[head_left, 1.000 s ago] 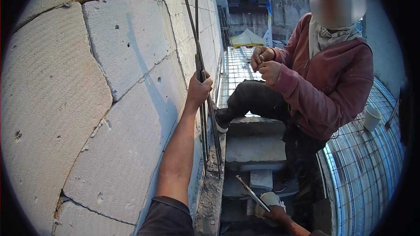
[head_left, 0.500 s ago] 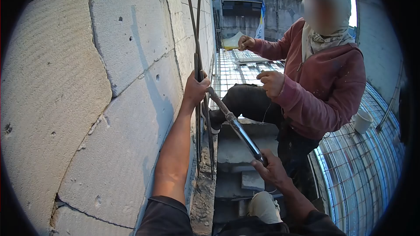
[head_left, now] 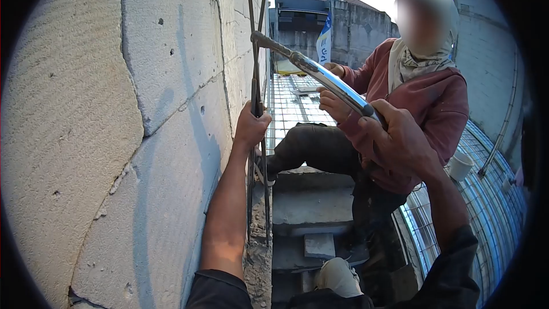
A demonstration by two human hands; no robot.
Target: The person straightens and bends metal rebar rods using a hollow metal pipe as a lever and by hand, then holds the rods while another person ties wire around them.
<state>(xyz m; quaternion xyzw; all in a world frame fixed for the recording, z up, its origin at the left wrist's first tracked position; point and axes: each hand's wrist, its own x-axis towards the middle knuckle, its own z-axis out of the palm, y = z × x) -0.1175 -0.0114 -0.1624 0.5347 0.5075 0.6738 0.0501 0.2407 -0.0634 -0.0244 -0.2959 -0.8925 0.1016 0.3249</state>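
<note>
My left hand (head_left: pixel 251 127) is closed around upright steel rebar rods (head_left: pixel 264 177) beside the block wall. In my right hand (head_left: pixel 405 140) is a rebar bender (head_left: pixel 334 82), a long bar with a shiny tubular handle and a brown, rough front part. It slants up to the left. Its small head lies against or just in front of the rods, above my left hand; I cannot tell whether it is hooked on. The rods rise from a rough concrete strip (head_left: pixel 258 272) at the foot of the wall.
A wall of pale blocks (head_left: pixel 171 57) fills the left. Close in front stands a co-worker in a red hoodie (head_left: pixel 426 103), partly behind the bender. Concrete steps (head_left: pixel 311 206) with a loose block (head_left: pixel 319 246) lie below. Wire mesh (head_left: pixel 480 194) and a white bucket (head_left: pixel 460 166) are at right.
My right hand has swung up and right, raising the rebar bender from beside my left hand to the upper rods. My left hand keeps its grip. The co-worker's hands have come lower and closer together.
</note>
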